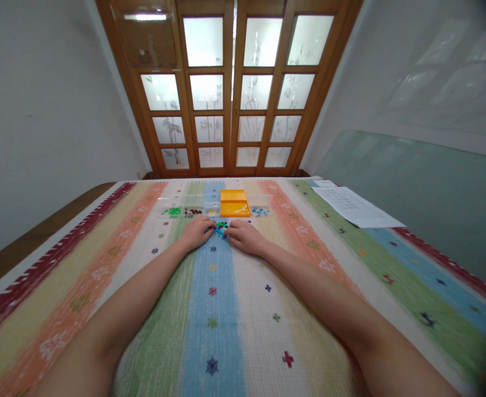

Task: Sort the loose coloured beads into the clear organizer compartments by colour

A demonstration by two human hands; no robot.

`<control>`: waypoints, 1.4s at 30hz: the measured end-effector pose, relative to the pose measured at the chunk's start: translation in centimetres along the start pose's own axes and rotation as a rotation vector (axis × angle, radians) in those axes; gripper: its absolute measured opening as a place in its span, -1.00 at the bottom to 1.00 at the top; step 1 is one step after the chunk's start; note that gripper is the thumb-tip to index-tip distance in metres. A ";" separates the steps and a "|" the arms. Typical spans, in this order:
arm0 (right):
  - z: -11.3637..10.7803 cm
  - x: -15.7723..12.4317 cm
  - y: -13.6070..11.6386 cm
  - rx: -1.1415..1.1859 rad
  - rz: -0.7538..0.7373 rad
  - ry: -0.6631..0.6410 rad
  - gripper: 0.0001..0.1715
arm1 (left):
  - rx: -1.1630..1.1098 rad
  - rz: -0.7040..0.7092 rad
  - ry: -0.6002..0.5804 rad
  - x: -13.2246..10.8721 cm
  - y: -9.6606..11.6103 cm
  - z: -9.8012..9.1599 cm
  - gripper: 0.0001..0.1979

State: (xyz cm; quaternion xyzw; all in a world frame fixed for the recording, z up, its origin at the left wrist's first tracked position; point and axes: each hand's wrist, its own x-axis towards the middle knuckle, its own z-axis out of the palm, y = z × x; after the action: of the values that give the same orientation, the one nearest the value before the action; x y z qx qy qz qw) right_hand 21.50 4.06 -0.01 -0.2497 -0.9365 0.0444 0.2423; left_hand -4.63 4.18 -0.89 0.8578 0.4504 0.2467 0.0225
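Note:
In the middle of the table lies a small cluster of blue, green and dark red plastic pieces [220, 228]. From its left side my left hand [196, 234] grips it, thumb and fingers closed together. My right hand [245, 237] pinches the same cluster from the right, its fingers bent. Just beyond the hands stands an orange box [235, 194] with small pale pieces in its front part. Loose green pieces [173, 211], dark brown pieces [193, 212] and a few yellow pieces [212, 213] sit to its left. Blue pieces [260, 211] are to its right. How the cluster joins is too small to tell.
A clear plastic tray [166, 201] extends on both sides of the orange box. Printed paper sheets [352, 207] rest at the right of the striped tablecloth [214, 336]. Behind the table are wooden glass doors [232, 127], with a pale green board [408, 187] on the right.

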 end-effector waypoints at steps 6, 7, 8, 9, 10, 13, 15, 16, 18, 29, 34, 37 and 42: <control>-0.4 0.0 -0.5 -0.061 0.000 -0.028 -0.62 | -0.024 0.018 -0.033 0.0 0.7 -0.6 -0.83; -0.4 0.0 -0.6 -0.066 0.004 -0.028 -0.59 | -0.032 0.028 -0.046 0.0 0.8 -0.7 -0.83; -0.4 0.1 -0.6 -0.073 0.005 -0.030 -0.58 | -0.041 0.040 -0.056 0.0 0.9 -0.7 -0.82; -0.4 0.1 -0.7 -0.082 0.005 -0.033 -0.57 | -0.048 0.050 -0.063 0.0 1.0 -0.8 -0.82; -0.4 0.1 -0.8 -0.092 0.004 -0.036 -0.58 | -0.053 0.055 -0.067 0.0 1.1 -0.8 -0.82; -0.4 0.1 -0.9 -0.097 -0.006 -0.036 -0.64 | -0.051 0.039 -0.061 0.0 1.2 -0.8 -0.83; -0.4 0.1 -0.9 -0.084 -0.013 -0.031 -0.68 | -0.044 0.028 -0.057 0.1 1.2 -0.8 -0.84; -0.4 0.1 -0.9 -0.077 -0.016 -0.027 -0.69 | -0.041 0.026 -0.056 0.1 1.1 -0.8 -0.84; -0.4 0.0 -0.8 -0.065 -0.022 -0.020 -0.72 | -0.039 0.025 -0.054 0.1 1.1 -0.8 -0.85; -0.5 0.0 -0.8 0.008 -0.079 -0.002 -0.82 | -0.032 0.035 -0.052 0.1 1.0 -0.7 -0.85; -0.5 0.0 -0.5 -0.034 -0.036 0.005 -0.80 | -0.050 0.025 -0.052 0.1 1.1 -0.8 -0.84; -0.4 -0.1 -0.3 -0.095 0.006 0.017 -0.81 | -0.051 0.028 -0.047 0.1 1.2 -0.9 -0.84; -0.5 -0.1 -0.4 -0.104 -0.002 0.020 -0.75 | -0.037 0.020 -0.055 0.1 1.2 -0.9 -0.84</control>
State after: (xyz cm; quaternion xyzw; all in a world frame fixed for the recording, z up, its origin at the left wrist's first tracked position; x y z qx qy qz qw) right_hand 21.66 3.60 0.45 -0.2616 -0.9352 -0.0072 0.2386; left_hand -4.10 3.39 0.21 0.8681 0.4363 0.2317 0.0483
